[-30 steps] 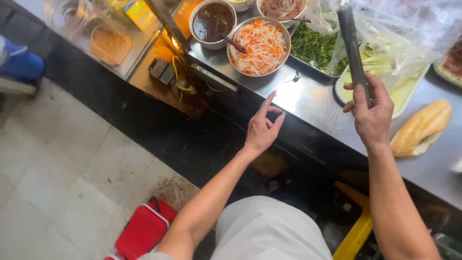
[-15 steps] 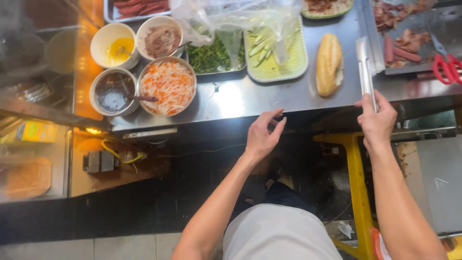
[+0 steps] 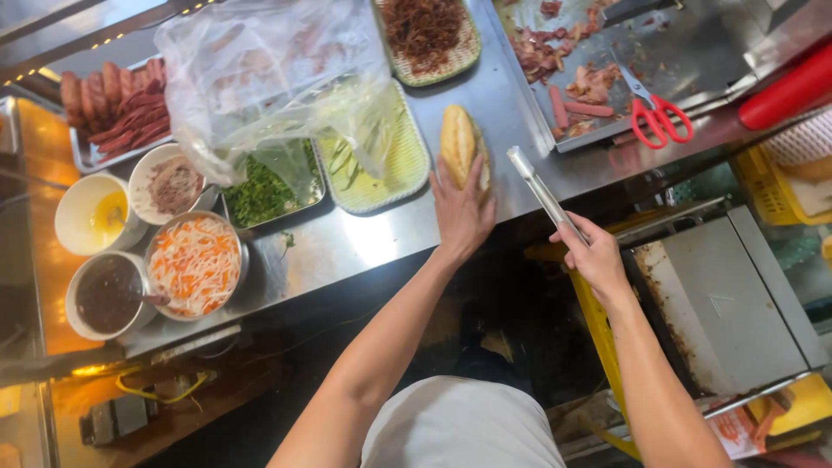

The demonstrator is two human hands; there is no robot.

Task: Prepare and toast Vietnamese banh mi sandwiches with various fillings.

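My left hand [image 3: 462, 212] rests on the near end of a golden bread roll [image 3: 458, 143] that lies on the steel counter [image 3: 364, 238], fingers spread over it. My right hand [image 3: 594, 256] grips metal tongs [image 3: 542, 191] near their handle end, held above the counter's front edge to the right of the roll. The tongs' tips point up and left toward the roll without touching it.
Left of the roll stand a green tray of cucumber [image 3: 381, 165] under a clear plastic bag [image 3: 269, 78], a tray of herbs [image 3: 264, 191], bowls of shredded carrot [image 3: 195, 264], dark sauce [image 3: 106, 295], yellow sauce [image 3: 95, 212]. Sausages [image 3: 117, 108], red scissors [image 3: 659, 117] and a griddle [image 3: 719, 295] are nearby.
The view swung so the counter now fills the frame. My left hand moved from the counter edge onto the bread roll. My right hand still holds the tongs, now lower and tilted.
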